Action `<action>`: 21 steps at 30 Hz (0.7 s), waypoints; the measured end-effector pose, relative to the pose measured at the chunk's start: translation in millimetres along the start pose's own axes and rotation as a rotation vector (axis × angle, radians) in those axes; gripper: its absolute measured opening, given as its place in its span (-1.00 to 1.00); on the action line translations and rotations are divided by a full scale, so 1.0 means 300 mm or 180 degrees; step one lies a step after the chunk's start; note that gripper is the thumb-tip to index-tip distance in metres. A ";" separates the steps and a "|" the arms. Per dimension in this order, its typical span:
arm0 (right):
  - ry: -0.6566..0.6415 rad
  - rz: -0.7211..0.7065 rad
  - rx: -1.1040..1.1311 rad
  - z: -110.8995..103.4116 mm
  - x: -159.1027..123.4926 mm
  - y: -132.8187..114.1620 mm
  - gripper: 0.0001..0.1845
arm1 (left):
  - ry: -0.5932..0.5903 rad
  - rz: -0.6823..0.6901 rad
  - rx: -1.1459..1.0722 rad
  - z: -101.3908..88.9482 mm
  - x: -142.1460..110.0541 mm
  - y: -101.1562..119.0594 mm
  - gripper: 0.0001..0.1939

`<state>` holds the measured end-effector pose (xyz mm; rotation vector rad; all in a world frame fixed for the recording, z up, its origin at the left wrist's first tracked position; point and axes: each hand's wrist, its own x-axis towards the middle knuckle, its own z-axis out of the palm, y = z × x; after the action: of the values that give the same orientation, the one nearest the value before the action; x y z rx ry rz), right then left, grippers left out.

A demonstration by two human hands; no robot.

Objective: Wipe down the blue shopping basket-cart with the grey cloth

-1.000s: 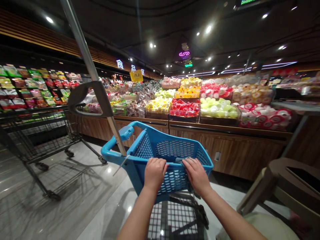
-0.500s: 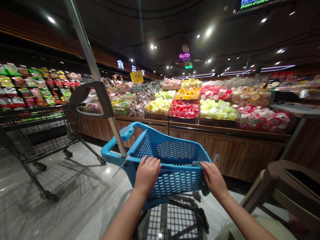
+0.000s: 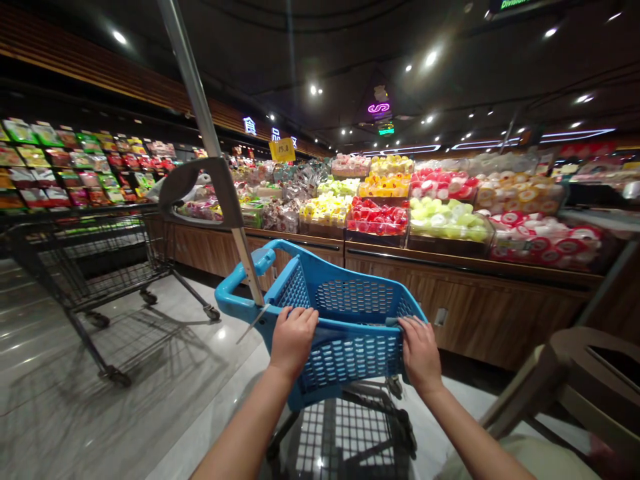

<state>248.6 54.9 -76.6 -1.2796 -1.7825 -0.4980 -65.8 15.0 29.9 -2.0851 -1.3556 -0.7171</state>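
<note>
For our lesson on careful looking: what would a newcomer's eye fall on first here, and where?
Probably the bright blue basket in the middle, its near rim gripped by the left hand, while the right hand holds a grey cloth at the rim's right end. Behind it, red, yellow and pale-green packs top a wooden counter.

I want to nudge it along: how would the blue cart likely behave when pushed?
The blue cart would probably roll readily, having wheels underneath. Its perforated walls look like moulded plastic, so likely stiff. The tall pole might sway.
</note>
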 end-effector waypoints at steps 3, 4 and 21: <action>-0.0004 -0.0074 0.0131 0.030 0.028 -0.141 -0.59 | -0.0030 -0.0049 -0.0002 -0.003 0.000 0.005 -0.78; -0.0054 -0.0147 0.0204 0.042 0.039 -0.196 -0.58 | -0.0048 -0.0071 -0.0006 -0.006 0.001 0.007 -0.79; -0.0466 -0.0995 0.0191 -0.017 0.050 -0.181 -0.48 | 0.0012 -0.0010 -0.0207 -0.046 -0.012 0.024 -0.80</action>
<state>199.9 38.3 -53.1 -1.0220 -2.1195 -0.5292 -62.2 0.6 35.9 -2.1312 -1.3507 -0.7755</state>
